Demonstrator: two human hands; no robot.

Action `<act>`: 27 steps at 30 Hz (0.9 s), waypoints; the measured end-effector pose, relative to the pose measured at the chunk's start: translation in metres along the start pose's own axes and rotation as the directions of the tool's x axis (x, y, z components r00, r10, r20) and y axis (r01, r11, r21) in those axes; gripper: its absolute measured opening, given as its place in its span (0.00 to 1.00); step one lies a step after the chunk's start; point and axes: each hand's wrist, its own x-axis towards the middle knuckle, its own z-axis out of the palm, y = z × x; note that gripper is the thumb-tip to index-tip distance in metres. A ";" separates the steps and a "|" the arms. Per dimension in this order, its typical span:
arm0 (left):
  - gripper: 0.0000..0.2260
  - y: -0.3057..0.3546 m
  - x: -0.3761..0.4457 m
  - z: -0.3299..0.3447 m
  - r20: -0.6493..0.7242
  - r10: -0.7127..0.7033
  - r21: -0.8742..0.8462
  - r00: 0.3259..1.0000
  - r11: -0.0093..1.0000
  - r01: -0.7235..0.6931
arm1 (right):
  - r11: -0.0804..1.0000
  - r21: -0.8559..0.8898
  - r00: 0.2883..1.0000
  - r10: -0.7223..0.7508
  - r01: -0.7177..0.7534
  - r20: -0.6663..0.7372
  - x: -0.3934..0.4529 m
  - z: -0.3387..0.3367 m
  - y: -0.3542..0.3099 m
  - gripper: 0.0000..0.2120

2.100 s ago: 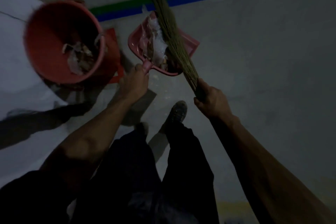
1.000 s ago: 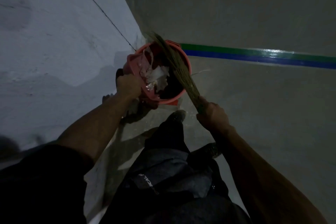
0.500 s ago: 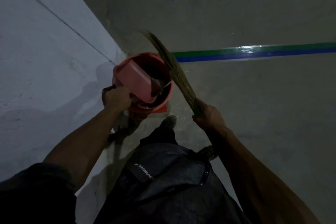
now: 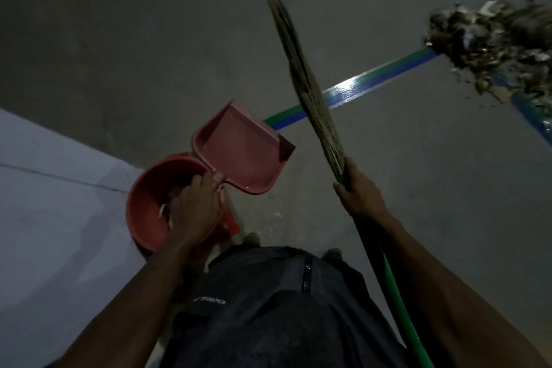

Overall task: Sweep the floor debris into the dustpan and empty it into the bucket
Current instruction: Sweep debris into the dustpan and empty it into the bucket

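Observation:
My left hand (image 4: 195, 209) grips the handle of a pink dustpan (image 4: 242, 149), held level and empty, above and just right of a red bucket (image 4: 146, 209). The bucket stands on the floor by the wall, and my hand hides most of its inside. My right hand (image 4: 360, 193) holds a broom (image 4: 304, 81) where its green handle meets the straw bristles, which point up and away. A pile of debris (image 4: 493, 39) lies on the floor at the upper right, far from the dustpan.
A green and blue stripe (image 4: 358, 89) runs across the grey floor toward the debris. A pale wall (image 4: 44, 218) fills the left side. My legs and shoe tips (image 4: 254, 237) are directly below the bucket and dustpan.
The dustpan, tipped into the bucket half a second ago, is now lifted out, level and empty. The view has swung right, bringing the debris pile into sight.

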 end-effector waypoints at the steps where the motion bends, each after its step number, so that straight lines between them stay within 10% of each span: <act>1: 0.19 0.021 0.001 -0.002 -0.017 0.024 0.019 1.000 1.000 -0.024 | 1.000 0.018 0.999 0.015 -0.014 -0.031 0.001 -0.010 0.015 0.33; 11: 0.23 0.215 0.018 0.004 0.005 0.303 0.229 0.953 0.927 -0.296 | 0.979 0.117 0.979 0.176 -0.164 -0.107 -0.018 -0.109 0.166 0.33; 27: 0.24 0.494 0.177 0.048 0.119 0.543 -0.071 0.831 0.840 -0.539 | 0.873 0.251 0.871 0.465 -0.419 -0.162 0.074 -0.253 0.327 0.32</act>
